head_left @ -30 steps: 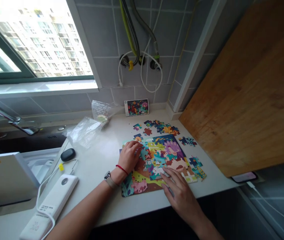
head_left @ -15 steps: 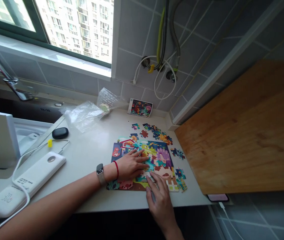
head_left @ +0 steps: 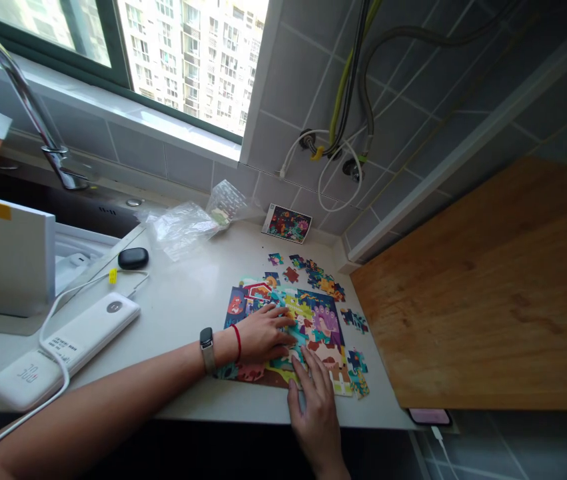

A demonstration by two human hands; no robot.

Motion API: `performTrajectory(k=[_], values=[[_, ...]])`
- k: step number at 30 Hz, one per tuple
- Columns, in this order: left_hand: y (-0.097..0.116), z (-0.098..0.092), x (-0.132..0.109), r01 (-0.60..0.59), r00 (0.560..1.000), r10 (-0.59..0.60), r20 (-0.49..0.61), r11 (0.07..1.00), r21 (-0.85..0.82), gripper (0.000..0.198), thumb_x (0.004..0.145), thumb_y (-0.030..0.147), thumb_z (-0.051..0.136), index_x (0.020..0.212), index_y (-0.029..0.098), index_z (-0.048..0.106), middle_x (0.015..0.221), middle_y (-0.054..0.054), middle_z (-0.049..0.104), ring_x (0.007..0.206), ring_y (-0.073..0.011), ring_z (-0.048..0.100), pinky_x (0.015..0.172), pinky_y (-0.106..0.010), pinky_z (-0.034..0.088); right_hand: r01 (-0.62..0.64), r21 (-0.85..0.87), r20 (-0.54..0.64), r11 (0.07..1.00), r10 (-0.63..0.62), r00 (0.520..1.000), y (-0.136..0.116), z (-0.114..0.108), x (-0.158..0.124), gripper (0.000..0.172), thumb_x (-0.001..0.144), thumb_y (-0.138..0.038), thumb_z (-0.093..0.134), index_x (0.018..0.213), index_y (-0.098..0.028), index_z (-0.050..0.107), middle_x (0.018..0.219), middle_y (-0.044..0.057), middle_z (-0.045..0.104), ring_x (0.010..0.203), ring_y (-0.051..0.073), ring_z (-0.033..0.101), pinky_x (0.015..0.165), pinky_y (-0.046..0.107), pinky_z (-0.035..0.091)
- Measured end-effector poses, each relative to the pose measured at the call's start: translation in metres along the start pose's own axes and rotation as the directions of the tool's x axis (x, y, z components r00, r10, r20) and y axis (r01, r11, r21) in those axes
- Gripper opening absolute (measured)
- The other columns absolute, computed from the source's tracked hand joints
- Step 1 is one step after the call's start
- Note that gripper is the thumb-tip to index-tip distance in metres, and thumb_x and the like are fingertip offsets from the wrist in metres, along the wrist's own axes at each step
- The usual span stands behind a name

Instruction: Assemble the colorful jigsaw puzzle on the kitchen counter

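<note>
A colourful jigsaw puzzle [head_left: 324,325] lies on the white counter, most of its picture put together. Flat across its middle rests my left hand [head_left: 264,335], fingers spread over the pieces. My right hand [head_left: 314,403] touches the puzzle's lower edge with its fingertips, the fingers stretched and slightly bent. Both palms hide part of the picture. Loose puzzle pieces [head_left: 330,287] are scattered behind the puzzle, and a few more pieces [head_left: 358,373] lie along its right side. Propped against the wall is a small picture card [head_left: 287,224] with a dark, floral design.
A crumpled clear plastic bag [head_left: 183,230] lies near the wall. To the left are a black case [head_left: 133,258], a white power bank [head_left: 70,347] with a cable, and a sink [head_left: 108,212] with a faucet [head_left: 63,167]. A wooden board [head_left: 483,293] borders the right side.
The camera view has shifted, so the scene sits a little further right and the faucet shows more. Both hands stay on the puzzle in nearly the same places.
</note>
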State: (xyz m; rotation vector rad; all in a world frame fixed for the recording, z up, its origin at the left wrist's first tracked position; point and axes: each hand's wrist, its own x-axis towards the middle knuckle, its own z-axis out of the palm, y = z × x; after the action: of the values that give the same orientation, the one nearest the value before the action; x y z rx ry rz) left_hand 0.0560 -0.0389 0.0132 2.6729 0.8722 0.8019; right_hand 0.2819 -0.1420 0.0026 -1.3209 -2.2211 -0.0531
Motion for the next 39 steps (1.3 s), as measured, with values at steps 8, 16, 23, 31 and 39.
performTrajectory(k=[8,16,23,31,39], values=[[0.001,-0.002,-0.002,-0.021,1.000,0.021,0.009,1.000,-0.017,0.038,0.088,0.043,0.081,0.125,0.034,0.076,0.141,-0.007,0.067,0.136,-0.0341,0.056,0.117,-0.047,0.042,-0.017,-0.029,0.014,0.999,0.017,1.000,0.003,0.003,-0.002,0.048,0.100,-0.023,0.053,0.148,-0.028,0.060,0.150,0.013,0.062,0.138,0.037,0.060,0.105,0.061,0.058],[0.003,-0.004,0.000,-0.043,0.998,0.042,0.051,0.999,0.026,0.041,0.089,0.052,0.079,0.124,0.031,0.075,0.143,-0.009,0.066,0.138,-0.0357,0.053,0.116,-0.047,0.041,-0.024,-0.030,0.006,0.999,0.024,1.000,0.003,0.004,-0.002,0.043,0.101,-0.023,0.053,0.142,-0.027,0.065,0.147,0.014,0.064,0.137,0.036,0.060,0.106,0.058,0.057],[0.000,0.000,0.000,-0.044,0.994,0.038,0.098,0.998,0.052,0.041,0.096,0.056,0.070,0.124,0.028,0.075,0.147,-0.008,0.064,0.140,-0.0376,0.051,0.116,-0.050,0.040,0.010,-0.059,0.000,0.998,-0.010,1.000,0.004,0.006,-0.002,0.042,0.101,-0.024,0.054,0.142,-0.025,0.064,0.144,0.012,0.067,0.135,0.034,0.061,0.105,0.056,0.057],[-0.010,-0.001,0.002,0.009,1.000,-0.009,0.000,0.999,-0.042,0.040,0.106,0.044,0.057,0.138,0.021,0.065,0.144,-0.011,0.065,0.137,-0.0341,0.056,0.114,-0.047,0.044,-0.024,-0.059,-0.043,0.998,0.022,0.999,0.005,0.007,-0.004,0.041,0.102,-0.027,0.055,0.141,-0.022,0.065,0.147,0.017,0.062,0.133,0.036,0.062,0.103,0.056,0.057],[-0.031,-0.022,0.005,0.241,0.966,-0.237,-0.104,0.970,0.032,0.026,0.100,0.023,0.059,0.123,0.021,0.070,0.124,-0.012,0.072,0.122,-0.0316,0.061,0.107,-0.048,0.050,0.020,0.073,-0.238,0.997,-0.002,0.971,0.005,0.009,-0.008,0.030,0.101,-0.012,0.052,0.124,-0.019,0.071,0.121,0.014,0.074,0.116,0.028,0.070,0.096,0.044,0.059]])
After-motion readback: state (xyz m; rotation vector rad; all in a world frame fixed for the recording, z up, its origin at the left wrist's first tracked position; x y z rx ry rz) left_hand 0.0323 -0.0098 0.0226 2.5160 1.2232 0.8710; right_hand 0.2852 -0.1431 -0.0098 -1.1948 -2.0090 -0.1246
